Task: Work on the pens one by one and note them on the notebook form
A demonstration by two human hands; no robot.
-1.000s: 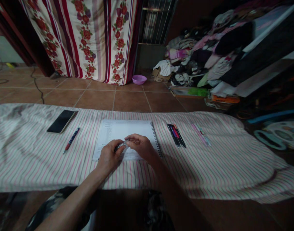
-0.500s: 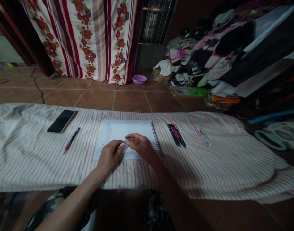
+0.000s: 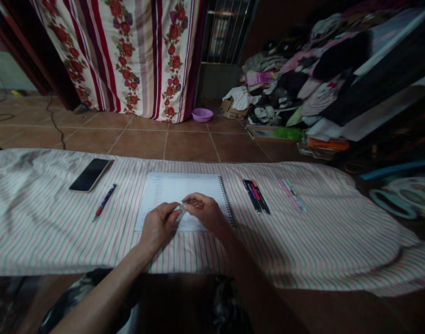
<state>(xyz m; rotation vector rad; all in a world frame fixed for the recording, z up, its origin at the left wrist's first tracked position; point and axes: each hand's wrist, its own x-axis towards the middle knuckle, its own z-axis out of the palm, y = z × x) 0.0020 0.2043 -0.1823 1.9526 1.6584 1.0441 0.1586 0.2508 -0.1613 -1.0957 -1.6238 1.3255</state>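
Above the open spiral notebook (image 3: 202, 183), my left hand (image 3: 159, 223) is closed round a slim pen (image 3: 179, 207), whose clear end points right. The rest of the pen is mostly hidden by my fingers. My right hand (image 3: 208, 212) pinches that clear end between thumb and fingertips, so the two hands nearly meet. Printed lines show on the notebook page, and its wire binding runs down the right side. To the left lies a dark blue and red pen (image 3: 104, 202), apart from my hands.
A striped cloth (image 3: 320, 241) covers the table. A phone (image 3: 90, 175) lies at the left. Right of the notebook are several dark pens (image 3: 256, 196) and some pastel pens (image 3: 292, 195). Beyond, a purple basin (image 3: 202, 115) and piled clothes (image 3: 296, 79) rest on the tiled floor.
Less of the pen shows between my hands now, its dark part being covered by the left fingers. Both hands stay over the notebook in nearly the same place.
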